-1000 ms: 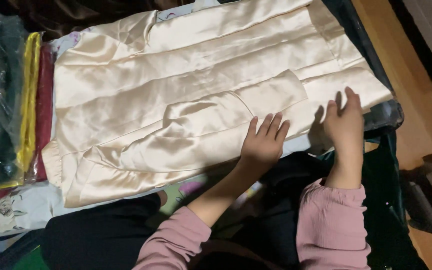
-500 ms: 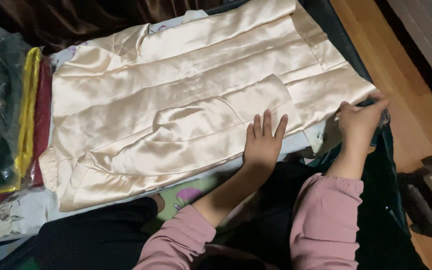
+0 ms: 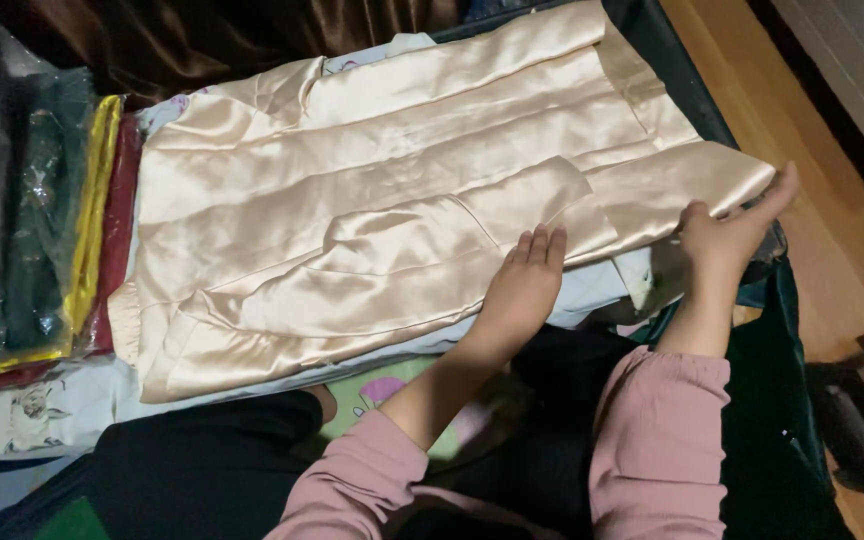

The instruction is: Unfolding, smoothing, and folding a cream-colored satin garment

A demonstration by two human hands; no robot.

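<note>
Your left hand (image 3: 524, 285) is lying flat on the shiny cream garment (image 3: 392, 200), fingers together and stretched out, not gripping anything. It is pressing down on the near edge of the cloth, most likely to keep the slippery fabric from sliding while the other end is being lifted.

Your right hand (image 3: 727, 235) is pinching the corner of the garment at its far right end. The thumb is under the cloth and the fingers are on top, so this grip is clamped on the fabric and is raising that corner a little.

The garment is lying spread out to the left of both hands, on a pale printed sheet (image 3: 52, 415). Past its far left end, a stack of folded cloths in clear plastic bags (image 3: 27, 200) is sitting, dark, yellow and red. It is well apart from your hands.

Just below your right hand, dark green cloth (image 3: 772, 400) is bunching up beside your pink sleeve (image 3: 657, 440). To the right of that hand, the wooden floor (image 3: 832, 200) is showing. Nothing is lying on top of the garment.
</note>
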